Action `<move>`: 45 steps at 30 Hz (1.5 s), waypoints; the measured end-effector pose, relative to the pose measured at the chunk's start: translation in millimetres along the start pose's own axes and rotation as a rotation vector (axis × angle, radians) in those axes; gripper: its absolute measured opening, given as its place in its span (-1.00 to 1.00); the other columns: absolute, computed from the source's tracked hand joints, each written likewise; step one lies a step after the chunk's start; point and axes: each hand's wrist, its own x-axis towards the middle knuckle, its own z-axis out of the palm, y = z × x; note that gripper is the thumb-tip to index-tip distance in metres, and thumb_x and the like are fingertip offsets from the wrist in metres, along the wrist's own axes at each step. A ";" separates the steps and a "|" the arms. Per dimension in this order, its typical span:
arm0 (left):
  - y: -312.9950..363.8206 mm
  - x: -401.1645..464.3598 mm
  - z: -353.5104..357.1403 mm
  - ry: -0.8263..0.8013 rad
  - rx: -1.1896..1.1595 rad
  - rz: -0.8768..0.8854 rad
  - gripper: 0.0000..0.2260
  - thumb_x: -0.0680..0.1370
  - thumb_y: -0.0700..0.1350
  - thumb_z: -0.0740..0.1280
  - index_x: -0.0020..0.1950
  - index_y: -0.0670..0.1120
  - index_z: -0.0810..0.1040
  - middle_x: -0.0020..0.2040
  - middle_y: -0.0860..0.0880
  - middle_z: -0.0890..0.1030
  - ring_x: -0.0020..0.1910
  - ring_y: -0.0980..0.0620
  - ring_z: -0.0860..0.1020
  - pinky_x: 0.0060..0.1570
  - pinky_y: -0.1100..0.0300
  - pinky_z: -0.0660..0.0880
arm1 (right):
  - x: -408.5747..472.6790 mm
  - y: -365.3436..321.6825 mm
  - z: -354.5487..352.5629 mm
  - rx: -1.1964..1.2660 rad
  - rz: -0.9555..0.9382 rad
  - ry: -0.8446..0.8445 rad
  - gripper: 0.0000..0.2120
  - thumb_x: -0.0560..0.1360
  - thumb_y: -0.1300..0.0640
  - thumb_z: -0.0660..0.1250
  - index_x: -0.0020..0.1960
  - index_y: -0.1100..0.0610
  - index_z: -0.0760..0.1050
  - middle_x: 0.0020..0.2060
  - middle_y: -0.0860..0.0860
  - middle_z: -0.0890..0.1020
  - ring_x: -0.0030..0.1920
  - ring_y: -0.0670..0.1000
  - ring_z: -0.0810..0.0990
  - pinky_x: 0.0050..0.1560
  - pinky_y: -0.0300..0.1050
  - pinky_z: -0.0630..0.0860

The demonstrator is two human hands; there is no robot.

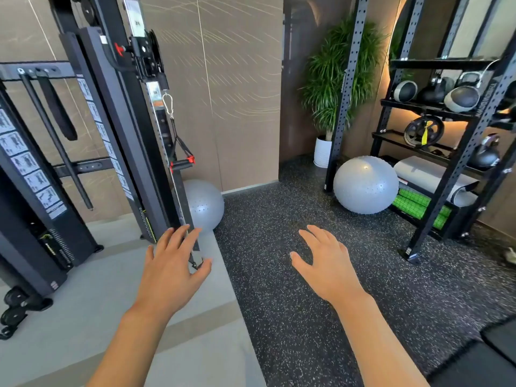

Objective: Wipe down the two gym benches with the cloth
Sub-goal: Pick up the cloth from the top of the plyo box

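Observation:
My left hand is stretched out in front of me with fingers spread and holds nothing. It hovers in front of the foot of a black cable machine. My right hand is also held out, fingers spread and empty, above the speckled black rubber floor. A dark padded surface shows at the bottom right corner; it may be part of a bench, but too little is visible to tell. No cloth is in view.
The cable machine stands at left on a grey floor strip. Two grey exercise balls lie on the floor. A black storage rack with balls, kettlebells and rolled mats stands at right, a potted plant behind it.

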 end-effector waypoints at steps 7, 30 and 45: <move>-30.7 92.6 47.3 -0.031 -0.033 0.082 -0.29 0.54 0.36 0.05 0.63 0.09 0.33 0.65 0.05 0.30 0.65 -0.10 0.18 0.57 -0.24 0.21 | 74.3 4.6 46.1 -0.087 0.058 -0.014 -0.36 0.60 -0.35 0.07 0.60 -0.09 0.21 0.60 -0.11 0.20 0.59 0.00 0.15 0.55 0.20 0.20; -118.0 347.9 159.2 -0.078 -0.203 0.259 -0.39 0.59 0.30 0.18 0.58 0.07 0.36 0.57 -0.02 0.40 0.59 -0.19 0.30 0.47 -0.31 0.34 | 288.5 -17.0 139.6 -0.118 0.231 -0.032 -0.40 0.60 -0.29 0.10 0.57 -0.07 0.26 0.57 -0.10 0.27 0.57 0.01 0.20 0.53 0.20 0.22; 23.2 456.9 198.1 -0.112 -0.257 0.449 -0.37 0.59 0.30 0.15 0.61 0.05 0.35 0.62 0.00 0.34 0.63 -0.16 0.23 0.50 -0.35 0.30 | 332.6 110.7 99.1 -0.124 0.390 0.060 -0.39 0.61 -0.29 0.12 0.58 -0.05 0.26 0.57 -0.08 0.26 0.58 0.03 0.19 0.54 0.19 0.19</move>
